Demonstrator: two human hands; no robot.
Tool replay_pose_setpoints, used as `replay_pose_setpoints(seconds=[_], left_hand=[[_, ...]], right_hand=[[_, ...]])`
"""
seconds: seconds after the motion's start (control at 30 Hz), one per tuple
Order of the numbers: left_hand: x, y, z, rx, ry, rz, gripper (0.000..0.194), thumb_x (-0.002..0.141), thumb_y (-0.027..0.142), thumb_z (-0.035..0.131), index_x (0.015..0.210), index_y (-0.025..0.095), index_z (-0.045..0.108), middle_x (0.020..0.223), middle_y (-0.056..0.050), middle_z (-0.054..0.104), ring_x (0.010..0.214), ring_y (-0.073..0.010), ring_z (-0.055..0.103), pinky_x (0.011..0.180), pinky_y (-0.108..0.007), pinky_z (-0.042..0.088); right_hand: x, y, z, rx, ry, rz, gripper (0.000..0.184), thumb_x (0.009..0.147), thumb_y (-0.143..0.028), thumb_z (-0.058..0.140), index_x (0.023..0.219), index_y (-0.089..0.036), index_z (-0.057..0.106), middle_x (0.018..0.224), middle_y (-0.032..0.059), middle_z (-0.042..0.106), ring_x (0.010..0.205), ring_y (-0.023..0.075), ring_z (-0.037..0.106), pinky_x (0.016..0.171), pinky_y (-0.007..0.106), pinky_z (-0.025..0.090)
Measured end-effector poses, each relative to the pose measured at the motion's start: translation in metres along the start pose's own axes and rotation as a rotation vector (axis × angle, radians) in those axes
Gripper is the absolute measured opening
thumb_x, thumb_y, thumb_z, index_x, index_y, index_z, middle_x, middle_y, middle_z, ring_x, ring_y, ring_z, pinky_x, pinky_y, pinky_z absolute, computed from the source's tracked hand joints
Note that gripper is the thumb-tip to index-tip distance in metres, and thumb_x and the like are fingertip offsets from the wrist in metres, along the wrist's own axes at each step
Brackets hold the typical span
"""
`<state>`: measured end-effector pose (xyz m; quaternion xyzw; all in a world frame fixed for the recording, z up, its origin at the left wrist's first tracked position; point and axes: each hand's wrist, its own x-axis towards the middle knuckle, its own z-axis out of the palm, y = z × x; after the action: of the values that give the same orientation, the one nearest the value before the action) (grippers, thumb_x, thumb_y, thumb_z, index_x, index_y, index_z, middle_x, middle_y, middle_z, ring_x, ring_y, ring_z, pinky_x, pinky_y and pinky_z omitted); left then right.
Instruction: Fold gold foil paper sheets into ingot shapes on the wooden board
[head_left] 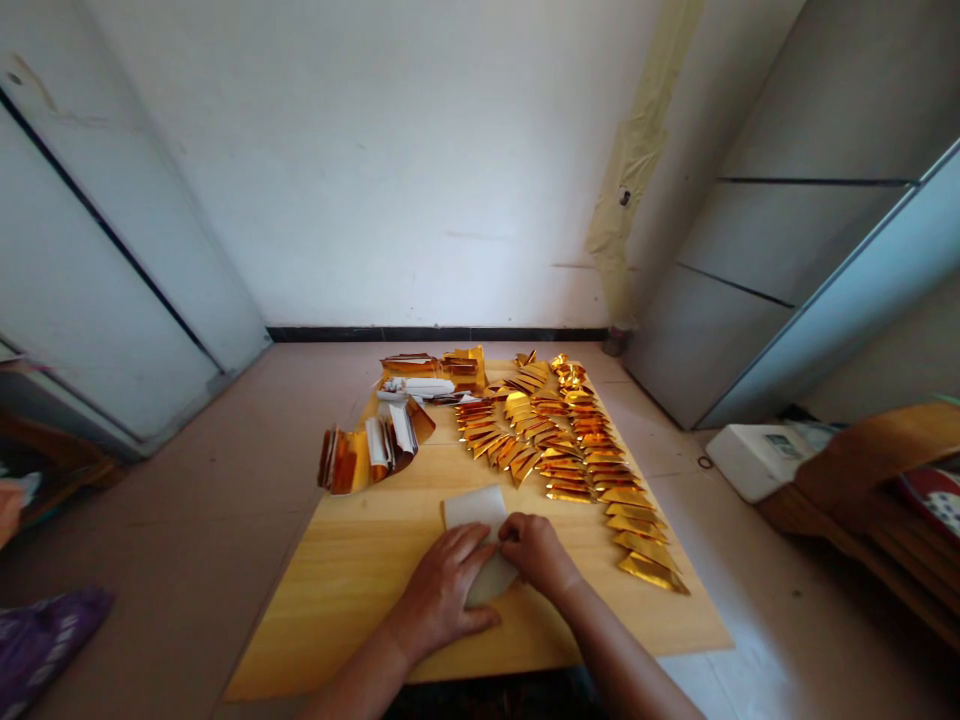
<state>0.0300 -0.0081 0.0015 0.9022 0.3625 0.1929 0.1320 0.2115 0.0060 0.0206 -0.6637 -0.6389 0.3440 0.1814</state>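
Note:
A pale sheet of paper [477, 507] lies on the wooden board [360, 560], close to its front edge. My left hand [446, 580] rests on the sheet, fingers stretched out and the thumb spread away from them. At the sheet's right side, my right hand [538, 550] is closed, its fingertips pinched at the paper's edge. My fingers hide part of that edge. Rows of folded gold foil paper pieces [559, 460] fan across the right half of the board. Toward the back left stand stacks of gold and white paper sheets [382, 445].
A white wall [420, 170] with a dark skirting rises behind the board. On the right are a grey fridge [750, 240], a white box [757, 460] and wooden furniture [862, 480]. A purple bag [52, 640] lies on the floor at lower left.

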Motion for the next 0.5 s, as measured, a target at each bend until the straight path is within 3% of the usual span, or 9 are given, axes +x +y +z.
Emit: replay_pose_setpoints(seconds=[0.13,0.23,0.33,0.4,0.5], left_hand=[[0.002,0.002,-0.002,0.033,0.023,0.021,0.047,0.069,0.028,0.068,0.114,0.018,0.059,0.124,-0.012,0.057,0.116,-0.0282,0.051,0.098,-0.045,0.045],[0.004,0.006,-0.005,0.031,0.079,0.021,0.031,0.073,0.02,0.06,0.104,0.019,0.063,0.119,-0.011,0.06,0.114,-0.0262,0.052,0.098,-0.044,0.045],[0.005,0.007,-0.006,0.013,0.107,0.023,0.02,0.074,0.016,0.054,0.091,0.019,0.066,0.113,-0.01,0.062,0.111,-0.0251,0.054,0.098,-0.044,0.044],[0.007,0.007,-0.007,-0.009,0.107,0.024,0.018,0.074,0.013,0.052,0.083,0.019,0.066,0.109,-0.009,0.064,0.107,-0.0242,0.057,0.096,-0.043,0.045],[0.012,0.005,-0.009,-0.044,0.1,0.011,0.018,0.073,0.012,0.049,0.075,0.02,0.065,0.099,-0.007,0.067,0.095,-0.0216,0.061,0.088,-0.039,0.048]], right_hand=[[-0.003,0.009,-0.006,0.256,-0.155,0.061,0.024,0.07,-0.011,0.05,0.089,-0.014,0.065,0.071,0.0001,0.064,0.05,0.0101,0.055,0.048,0.019,0.041],[-0.01,0.018,-0.014,0.347,-0.228,-0.012,0.023,0.074,-0.021,0.054,0.094,-0.013,0.064,0.069,-0.0003,0.061,0.054,0.0114,0.056,0.052,0.021,0.045],[-0.022,0.023,-0.028,0.252,-0.131,-0.266,0.036,0.07,-0.036,0.068,0.1,-0.016,0.065,0.095,0.0069,0.063,0.081,0.0177,0.06,0.071,0.027,0.049],[-0.029,0.021,-0.035,0.136,-0.093,-0.417,0.051,0.063,-0.038,0.075,0.109,-0.019,0.063,0.123,0.0115,0.054,0.11,0.0246,0.052,0.091,0.034,0.043],[-0.031,0.014,-0.035,0.004,-0.088,-0.499,0.042,0.071,-0.03,0.069,0.112,-0.023,0.062,0.136,0.0104,0.046,0.124,0.0241,0.042,0.102,0.038,0.034]])
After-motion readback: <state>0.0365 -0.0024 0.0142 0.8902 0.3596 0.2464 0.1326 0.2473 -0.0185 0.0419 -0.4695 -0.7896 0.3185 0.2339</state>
